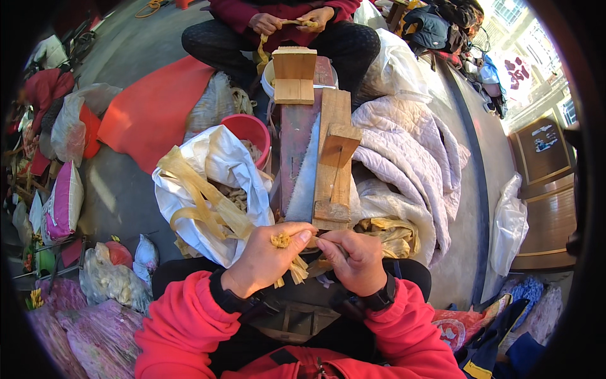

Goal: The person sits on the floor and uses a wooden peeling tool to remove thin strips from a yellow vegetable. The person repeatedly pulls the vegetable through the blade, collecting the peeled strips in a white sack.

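Note:
My left hand is closed around a bundle of yellowish fibrous strips; one frayed end shows above the fist, and loose ends hang below. Fingertips of my right hand pinch close to the left fingertips, where a short brownish piece shows between the hands. What lies inside the right fist is mostly hidden. Just beyond both hands is the near end of a wooden plank with a raised wooden block on it. It rests over a pale cloth on a narrow reddish bench.
Left of the bench, a white sack holds long yellowish strips, beside a pink bucket. A quilted cover lies right. Opposite sits a person whose hands hold a similar strip, behind a toothed wooden block.

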`<state>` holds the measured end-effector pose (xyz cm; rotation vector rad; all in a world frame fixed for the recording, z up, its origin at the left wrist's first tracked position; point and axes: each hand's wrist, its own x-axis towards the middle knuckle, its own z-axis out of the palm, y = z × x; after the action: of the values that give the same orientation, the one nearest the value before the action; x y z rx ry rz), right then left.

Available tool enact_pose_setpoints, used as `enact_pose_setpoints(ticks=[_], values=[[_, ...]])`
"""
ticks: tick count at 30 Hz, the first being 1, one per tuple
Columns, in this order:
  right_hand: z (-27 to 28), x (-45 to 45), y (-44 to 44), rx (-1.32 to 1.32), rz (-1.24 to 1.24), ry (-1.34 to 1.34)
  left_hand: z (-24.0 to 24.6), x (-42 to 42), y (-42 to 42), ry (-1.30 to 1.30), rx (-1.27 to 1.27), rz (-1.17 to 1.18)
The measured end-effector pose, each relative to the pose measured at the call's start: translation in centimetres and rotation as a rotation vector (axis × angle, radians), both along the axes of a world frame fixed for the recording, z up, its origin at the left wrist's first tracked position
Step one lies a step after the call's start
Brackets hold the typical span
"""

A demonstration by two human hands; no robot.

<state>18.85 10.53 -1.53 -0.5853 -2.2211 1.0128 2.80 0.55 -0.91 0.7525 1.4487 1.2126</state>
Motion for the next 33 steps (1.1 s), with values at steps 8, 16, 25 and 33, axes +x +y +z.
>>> enact_pose_setpoints(ticks=[8, 16, 25, 33], values=[[0.2, -0.4, 0.1, 0.242, 0.308, 0.073, -2.0, 2.5, -0.3, -0.175, -0.02, -0.092], [0.9, 0.8, 2.2, 0.184, 0.026, 0.232, 1.5, 0.8, -1.1, -0.743, 0.034, -0.812], [0.5, 0.6, 0.5, -0.928, 0.195, -0.225, 1.5, -1.7, 0.1, 0.934, 0.678, -0.364], [-0.5, 0.9, 0.0, -1.525, 0.408, 0.044, 0.6, -1.6, 0.4, 1.071, 0.976, -0.242]])
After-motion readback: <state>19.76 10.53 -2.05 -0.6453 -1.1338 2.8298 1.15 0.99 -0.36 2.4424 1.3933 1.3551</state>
